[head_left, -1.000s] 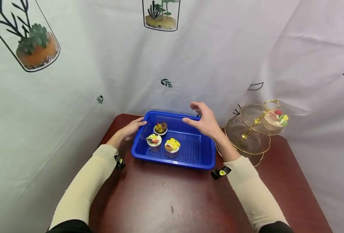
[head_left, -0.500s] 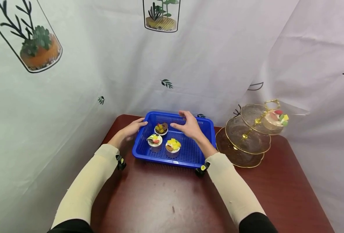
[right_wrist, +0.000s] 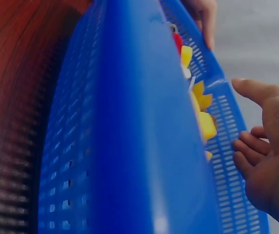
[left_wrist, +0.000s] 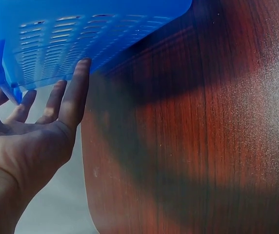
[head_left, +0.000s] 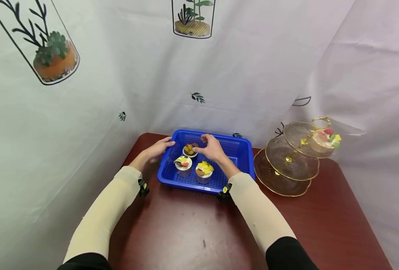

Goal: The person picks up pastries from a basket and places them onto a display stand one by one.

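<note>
A blue plastic basket (head_left: pixel 242 162) sits on the table with three fruit-topped dessert cups inside. My left hand (head_left: pixel 156 149) grips its left side, thumb over the rim and fingers against the slotted outer wall (left_wrist: pixel 76 41). Over the basket, my right hand (head_left: pixel 214 149) has thumb and fingers spread apart around nothing. Its thumb tip comes right beside the back dessert cup (head_left: pixel 187 150), which has a dark filling and yellow pieces. Nearer the front are a cup with white cream and mixed fruit (head_left: pixel 183 162) and one with yellow cubes (head_left: pixel 204 169).
Right of the basket stands a three-tier glass stand (head_left: pixel 292 167) with gold rims. A fruit-topped cream cake (head_left: pixel 322 143) rests on its top tier. The reddish-brown table (head_left: pixel 185 228) backs onto a pale printed cloth (head_left: pixel 145 67).
My right hand has moved left from the basket's right side to the back dessert cup, and its fingers have drawn somewhat closer together. My left hand keeps its grip on the basket.
</note>
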`<state>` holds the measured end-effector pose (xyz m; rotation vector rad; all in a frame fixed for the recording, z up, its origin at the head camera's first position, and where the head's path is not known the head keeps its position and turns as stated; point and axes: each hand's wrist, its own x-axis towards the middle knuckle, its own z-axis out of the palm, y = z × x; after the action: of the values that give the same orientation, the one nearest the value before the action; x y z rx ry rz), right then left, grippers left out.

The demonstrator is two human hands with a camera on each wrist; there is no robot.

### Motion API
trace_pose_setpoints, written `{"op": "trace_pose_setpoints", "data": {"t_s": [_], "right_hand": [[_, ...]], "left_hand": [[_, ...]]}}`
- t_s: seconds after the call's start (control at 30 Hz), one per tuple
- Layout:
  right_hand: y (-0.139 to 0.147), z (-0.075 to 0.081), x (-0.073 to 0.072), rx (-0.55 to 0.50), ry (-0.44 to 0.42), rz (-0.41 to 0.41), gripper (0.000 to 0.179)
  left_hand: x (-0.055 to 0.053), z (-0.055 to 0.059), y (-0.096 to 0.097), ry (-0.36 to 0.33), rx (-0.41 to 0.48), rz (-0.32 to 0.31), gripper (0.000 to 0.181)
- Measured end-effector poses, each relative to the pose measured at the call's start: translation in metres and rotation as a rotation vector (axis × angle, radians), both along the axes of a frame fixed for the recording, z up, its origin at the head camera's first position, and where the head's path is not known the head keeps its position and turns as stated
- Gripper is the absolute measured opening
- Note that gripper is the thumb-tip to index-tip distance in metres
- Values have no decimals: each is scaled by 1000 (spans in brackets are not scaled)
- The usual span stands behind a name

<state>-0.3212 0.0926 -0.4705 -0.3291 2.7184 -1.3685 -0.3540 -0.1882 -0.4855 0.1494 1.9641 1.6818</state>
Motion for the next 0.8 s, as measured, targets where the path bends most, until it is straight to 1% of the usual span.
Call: {"op": "trace_pose_setpoints", "data": {"t_s": [0.17, 0.37, 0.47, 0.6, 0.8], "right_hand": [[-2, -6, -7, 48, -66, 54, 73], [-10, -8, -11, 127, -90, 105, 73], [-15, -7, -12, 148, -108, 110, 74], [-21, -10, -12, 162, -128, 101, 74], [-28, -19, -12, 123, -132, 68, 71]], "left_hand": [[0, 1, 2, 3, 11, 2, 57], [1, 1, 2, 2, 15, 4, 57], [1, 0, 1, 2, 13, -3, 57], [2, 0, 1, 0, 20, -3, 57], [2, -2, 0, -5, 32, 15, 56]]}}
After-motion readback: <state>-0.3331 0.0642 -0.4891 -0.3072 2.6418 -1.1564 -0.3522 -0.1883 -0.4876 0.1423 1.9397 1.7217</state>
